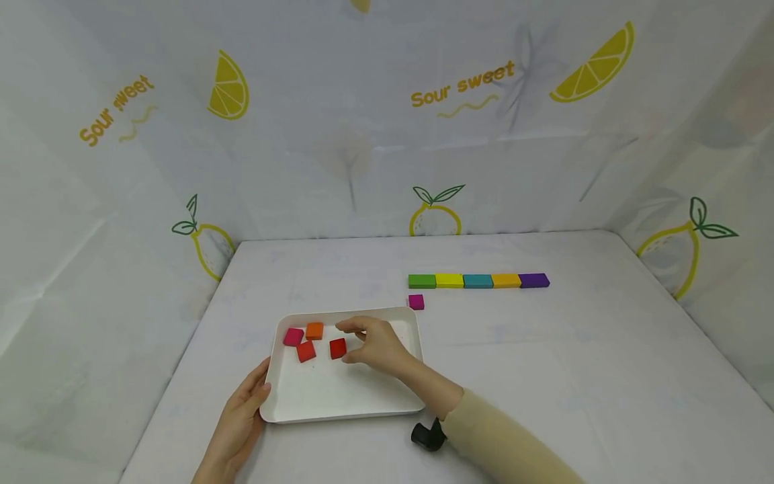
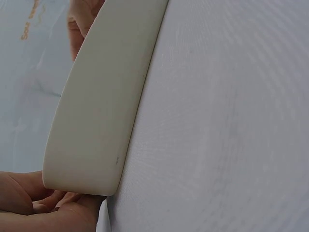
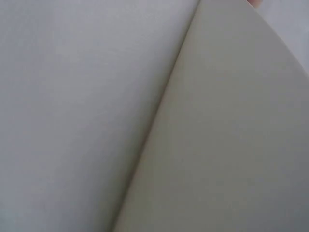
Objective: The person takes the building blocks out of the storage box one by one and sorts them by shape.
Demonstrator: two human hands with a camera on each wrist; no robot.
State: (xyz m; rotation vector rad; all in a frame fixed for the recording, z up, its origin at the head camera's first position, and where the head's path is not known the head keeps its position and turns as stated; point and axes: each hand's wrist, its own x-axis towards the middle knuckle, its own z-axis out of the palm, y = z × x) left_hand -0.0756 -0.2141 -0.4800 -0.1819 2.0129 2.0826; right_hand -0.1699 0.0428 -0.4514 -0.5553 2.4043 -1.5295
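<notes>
A white rectangular tray lies on the cloth, and in it are a pink cube, an orange cube, a light red cube and a darker red cube. My left hand grips the tray's left side, thumb at the rim; the left wrist view shows its fingers against the tray's end wall. Over the tray, my right hand has thumb and fingers spread apart beside the darker red cube, with nothing held. The right wrist view shows mainly the tray's outer wall.
Behind the tray runs a row of touching blocks: green, yellow, blue, orange and purple. A magenta cube sits before the green one. Below the right forearm is a black object.
</notes>
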